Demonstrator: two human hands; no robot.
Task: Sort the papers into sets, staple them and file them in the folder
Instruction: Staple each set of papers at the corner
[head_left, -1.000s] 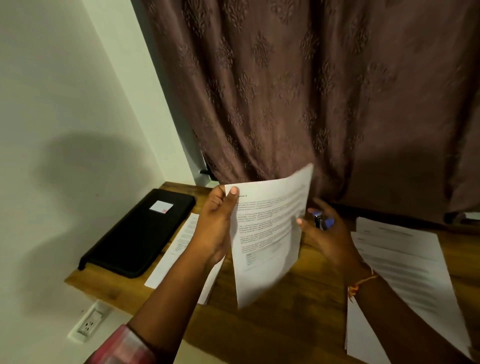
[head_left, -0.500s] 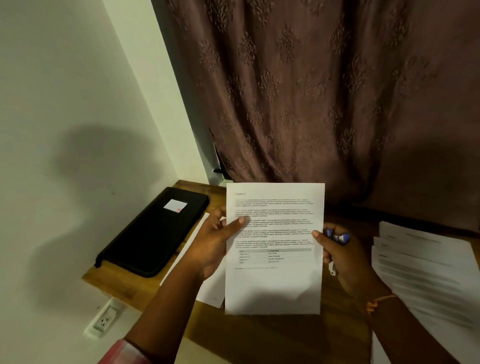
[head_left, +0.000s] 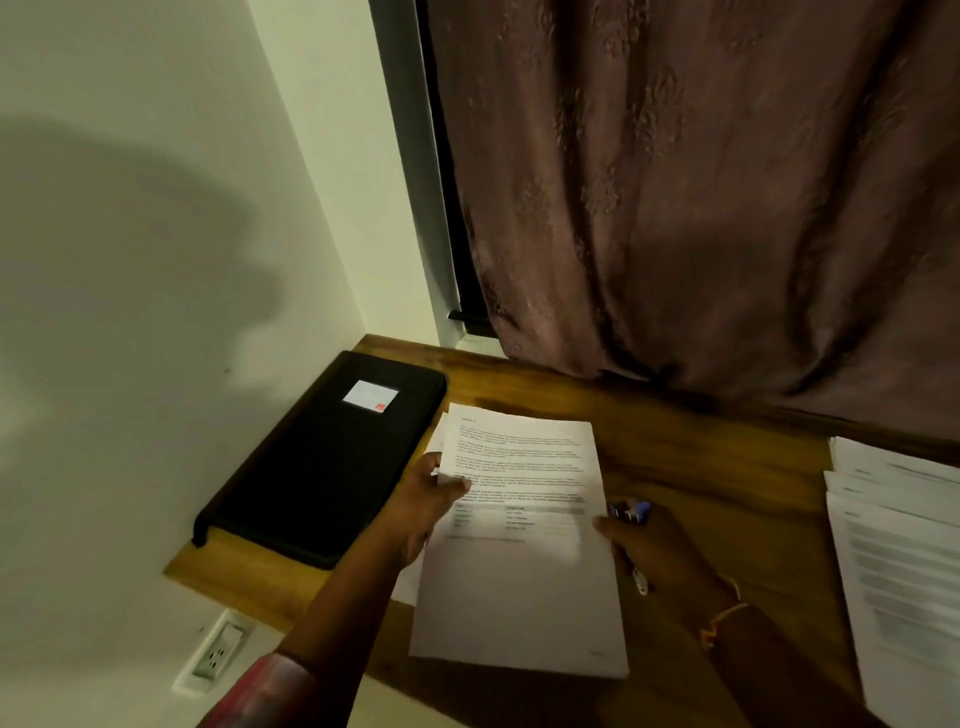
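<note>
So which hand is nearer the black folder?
Left. The left hand pinches the sheet at its left edge, right beside the folder. The right hand, holding a stapler, is at the sheet's right edge, the whole sheet between it and the folder.

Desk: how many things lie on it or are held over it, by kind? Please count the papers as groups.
Folder: 1
Stapler: 1
Paper groups: 3 (held sheet, pile beneath it, spread at right)
Total: 5
</note>
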